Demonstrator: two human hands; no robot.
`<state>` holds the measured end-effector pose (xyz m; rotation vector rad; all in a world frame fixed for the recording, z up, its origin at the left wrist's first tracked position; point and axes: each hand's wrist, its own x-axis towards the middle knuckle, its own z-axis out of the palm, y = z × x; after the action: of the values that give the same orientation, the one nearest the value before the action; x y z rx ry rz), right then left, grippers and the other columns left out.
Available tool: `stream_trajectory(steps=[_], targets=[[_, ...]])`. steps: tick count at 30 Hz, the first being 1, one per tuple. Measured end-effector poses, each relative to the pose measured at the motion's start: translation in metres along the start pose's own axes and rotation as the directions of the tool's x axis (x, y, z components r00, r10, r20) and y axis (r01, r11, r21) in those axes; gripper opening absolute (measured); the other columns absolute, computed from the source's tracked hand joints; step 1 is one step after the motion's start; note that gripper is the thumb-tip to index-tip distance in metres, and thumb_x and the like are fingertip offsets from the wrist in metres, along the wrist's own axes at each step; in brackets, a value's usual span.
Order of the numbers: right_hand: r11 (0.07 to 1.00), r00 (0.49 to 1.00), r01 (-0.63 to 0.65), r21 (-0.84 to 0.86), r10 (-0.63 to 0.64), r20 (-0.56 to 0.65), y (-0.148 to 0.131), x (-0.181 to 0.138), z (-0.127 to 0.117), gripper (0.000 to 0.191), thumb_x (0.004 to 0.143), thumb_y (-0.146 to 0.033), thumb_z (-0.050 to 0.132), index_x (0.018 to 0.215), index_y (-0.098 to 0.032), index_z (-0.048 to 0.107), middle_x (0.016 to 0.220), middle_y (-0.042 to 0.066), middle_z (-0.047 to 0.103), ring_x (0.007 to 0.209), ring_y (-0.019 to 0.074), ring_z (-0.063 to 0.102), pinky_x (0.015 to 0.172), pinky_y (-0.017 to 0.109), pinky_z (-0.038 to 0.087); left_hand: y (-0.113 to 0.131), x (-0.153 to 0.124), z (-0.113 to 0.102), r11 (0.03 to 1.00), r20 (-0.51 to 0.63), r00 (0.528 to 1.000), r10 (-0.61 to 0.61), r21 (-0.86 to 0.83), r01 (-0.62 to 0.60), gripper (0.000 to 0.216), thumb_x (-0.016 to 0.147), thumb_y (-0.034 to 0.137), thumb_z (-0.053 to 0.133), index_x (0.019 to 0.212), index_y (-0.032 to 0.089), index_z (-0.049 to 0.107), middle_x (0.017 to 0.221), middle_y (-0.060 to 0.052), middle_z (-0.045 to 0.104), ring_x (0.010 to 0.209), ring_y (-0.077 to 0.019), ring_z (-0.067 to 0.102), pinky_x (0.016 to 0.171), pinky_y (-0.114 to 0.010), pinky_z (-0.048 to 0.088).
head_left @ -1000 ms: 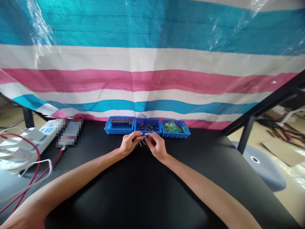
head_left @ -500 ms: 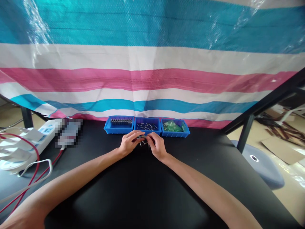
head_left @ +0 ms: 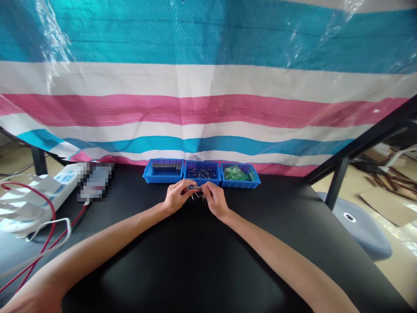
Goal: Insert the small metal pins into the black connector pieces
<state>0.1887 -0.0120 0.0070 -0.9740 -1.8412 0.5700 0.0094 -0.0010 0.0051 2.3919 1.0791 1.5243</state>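
Note:
My left hand (head_left: 177,196) and my right hand (head_left: 215,199) meet just in front of the blue bins, with fingers pinched. Between their fingertips they share a small grey metal piece (head_left: 197,188); its exact kind is too small to make out. Under the fingers, several shiny thin metal parts (head_left: 196,197) show, partly covered by the hands. The middle blue bin (head_left: 202,178) behind the hands holds many thin metal pins or screws. In the left blue bin (head_left: 163,177) stand rows of small metal cylinders. Crumpled green plastic pieces (head_left: 237,173) fill the right blue bin (head_left: 243,184).
A white power strip (head_left: 61,182) with plugs and red and white cables lies at the left of the black table (head_left: 182,261). Beside it is a blurred-out phone-like device (head_left: 95,181). A striped tarp (head_left: 208,108) hangs behind; a grey stool (head_left: 361,230) stands right.
Both hands stay nearly in place, still pinching the small metal piece, with slightly shifted fingers. The whole view has shifted very slightly.

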Motion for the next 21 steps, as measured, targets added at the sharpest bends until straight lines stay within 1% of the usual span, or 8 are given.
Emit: stream_trajectory(steps=[4, 6, 9, 13, 18, 21], targets=[[1.0, 1.0, -0.011, 0.026, 0.012, -0.012, -0.0027, -0.0006, -0.0008, 0.023, 0.097, -0.031, 0.041, 0.095, -0.019, 0.06, 0.086, 0.005, 0.064, 0.078, 0.0165, 0.06, 0.073, 0.027, 0.045, 0.0002, 0.0006, -0.0002, 1.0, -0.017, 1.0, 0.003, 0.024, -0.002, 0.019, 0.085, 0.033, 0.063, 0.096, 0.017, 0.064, 0.08, 0.0, 0.068, 0.05, -0.0052, 0.049, 0.056, -0.017, 0.046], [0.999, 0.999, -0.023, 0.039, 0.024, -0.024, -0.0047, -0.0021, -0.0013, 0.019, 0.096, -0.03, 0.045, 0.102, -0.02, 0.06, 0.089, 0.005, 0.064, 0.076, 0.016, 0.06, 0.071, 0.027, 0.047, 0.0003, 0.0006, -0.0004, 1.0, -0.026, 1.0, -0.006, 0.017, 0.007, 0.019, 0.085, 0.034, 0.063, 0.095, 0.017, 0.063, 0.08, -0.001, 0.069, 0.049, -0.0051, 0.05, 0.055, -0.017, 0.046], [0.999, 1.0, -0.01, 0.048, 0.011, -0.023, -0.006, -0.0044, -0.0013, 0.018, 0.094, -0.029, 0.048, 0.105, -0.02, 0.059, 0.086, 0.004, 0.062, 0.067, 0.0142, 0.057, 0.065, 0.027, 0.047, -0.0006, -0.0002, -0.0003, 1.0, -0.034, 0.999, -0.025, 0.003, 0.025, 0.019, 0.086, 0.035, 0.063, 0.094, 0.017, 0.063, 0.082, -0.001, 0.069, 0.049, -0.0049, 0.051, 0.056, -0.017, 0.047], [0.998, 0.999, 0.049, 0.045, -0.049, -0.02, -0.0051, -0.0049, -0.0004, 0.017, 0.091, -0.027, 0.053, 0.106, -0.02, 0.059, 0.08, 0.003, 0.058, 0.063, 0.0135, 0.054, 0.06, 0.026, 0.046, -0.0028, -0.0017, 0.0003, 1.0, -0.054, 0.998, -0.027, -0.005, 0.026, 0.019, 0.085, 0.034, 0.064, 0.093, 0.017, 0.063, 0.081, -0.001, 0.07, 0.05, -0.0051, 0.053, 0.056, -0.017, 0.048], [0.995, 0.995, 0.095, 0.006, -0.094, -0.042, -0.0029, -0.0039, 0.0017, 0.017, 0.091, -0.026, 0.054, 0.105, -0.02, 0.061, 0.076, 0.002, 0.055, 0.06, 0.0127, 0.051, 0.058, 0.026, 0.046, -0.0041, -0.0031, 0.0009, 0.999, -0.071, 0.997, -0.038, -0.003, 0.038, 0.021, 0.084, 0.036, 0.065, 0.092, 0.017, 0.064, 0.08, -0.002, 0.071, 0.05, -0.0063, 0.057, 0.056, -0.017, 0.049], [0.992, 0.991, 0.126, -0.01, -0.126, -0.035, -0.0018, -0.0042, 0.0029, 0.019, 0.091, -0.027, 0.055, 0.108, -0.021, 0.062, 0.076, 0.003, 0.056, 0.061, 0.0135, 0.052, 0.06, 0.027, 0.048, -0.0051, -0.0039, 0.0015, 0.999, -0.088, 0.996, -0.031, -0.012, 0.03, 0.022, 0.083, 0.036, 0.065, 0.093, 0.016, 0.064, 0.08, -0.002, 0.071, 0.053, -0.0076, 0.061, 0.057, -0.017, 0.051]])
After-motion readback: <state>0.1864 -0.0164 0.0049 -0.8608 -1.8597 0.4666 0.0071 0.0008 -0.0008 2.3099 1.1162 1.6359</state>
